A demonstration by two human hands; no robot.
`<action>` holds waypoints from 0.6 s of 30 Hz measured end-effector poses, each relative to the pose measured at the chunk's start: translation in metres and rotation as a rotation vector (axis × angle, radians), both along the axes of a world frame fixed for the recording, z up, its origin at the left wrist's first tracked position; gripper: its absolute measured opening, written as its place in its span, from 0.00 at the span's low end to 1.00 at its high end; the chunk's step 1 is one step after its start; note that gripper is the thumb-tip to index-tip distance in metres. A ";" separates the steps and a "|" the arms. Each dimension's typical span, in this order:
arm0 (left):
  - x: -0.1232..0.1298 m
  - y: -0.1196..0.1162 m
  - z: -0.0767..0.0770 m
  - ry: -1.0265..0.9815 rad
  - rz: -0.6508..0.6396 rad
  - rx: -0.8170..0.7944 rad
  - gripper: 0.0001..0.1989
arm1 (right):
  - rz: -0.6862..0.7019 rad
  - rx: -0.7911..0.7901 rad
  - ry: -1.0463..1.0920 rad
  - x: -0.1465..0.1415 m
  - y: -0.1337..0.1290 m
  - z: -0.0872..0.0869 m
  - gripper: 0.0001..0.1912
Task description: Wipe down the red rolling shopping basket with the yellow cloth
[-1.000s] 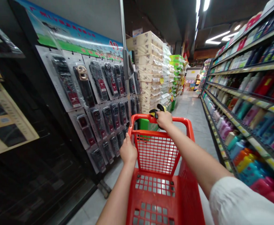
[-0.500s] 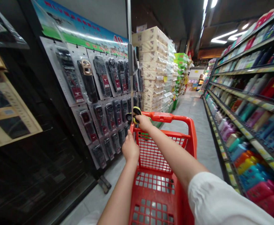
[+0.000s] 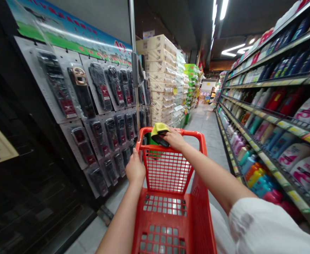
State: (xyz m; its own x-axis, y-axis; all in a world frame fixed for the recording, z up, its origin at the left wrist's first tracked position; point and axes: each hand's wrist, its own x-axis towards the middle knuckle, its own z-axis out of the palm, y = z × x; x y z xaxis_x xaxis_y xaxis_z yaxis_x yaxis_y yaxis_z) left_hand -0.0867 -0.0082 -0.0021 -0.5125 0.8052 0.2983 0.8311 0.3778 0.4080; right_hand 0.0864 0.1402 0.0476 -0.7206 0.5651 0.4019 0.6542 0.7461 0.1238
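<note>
Head view: I have my left grip (image 3: 135, 168) closed on the left side of the red cart (image 3: 165, 220). My right grip (image 3: 176, 139) is clamped on a yellow-and-black cloth (image 3: 159, 128), located at the cart's top bar (image 3: 192, 133), left of centre. Packaged belts (image 3: 100, 86) hang to the left; bottles (image 3: 262, 183) line the shelf (image 3: 279, 121) to the right; stacked cartons (image 3: 160, 76) stand ahead.

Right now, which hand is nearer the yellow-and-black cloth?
Right. The right hand holds the cloth at the top of the red cart; the left hand is apart from it, on the cart's left side.
</note>
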 end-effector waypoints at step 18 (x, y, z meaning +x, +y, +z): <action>0.003 0.000 0.007 0.037 0.019 -0.023 0.30 | -0.131 -0.005 0.080 0.032 0.010 0.008 0.24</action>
State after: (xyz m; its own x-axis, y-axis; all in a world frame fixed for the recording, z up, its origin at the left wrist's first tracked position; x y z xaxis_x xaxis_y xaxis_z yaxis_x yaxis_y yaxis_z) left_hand -0.0841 -0.0077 0.0054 -0.5172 0.8019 0.2991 0.8378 0.4029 0.3684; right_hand 0.1184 0.1498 0.0555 -0.6060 0.6543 0.4524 0.7537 0.6541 0.0638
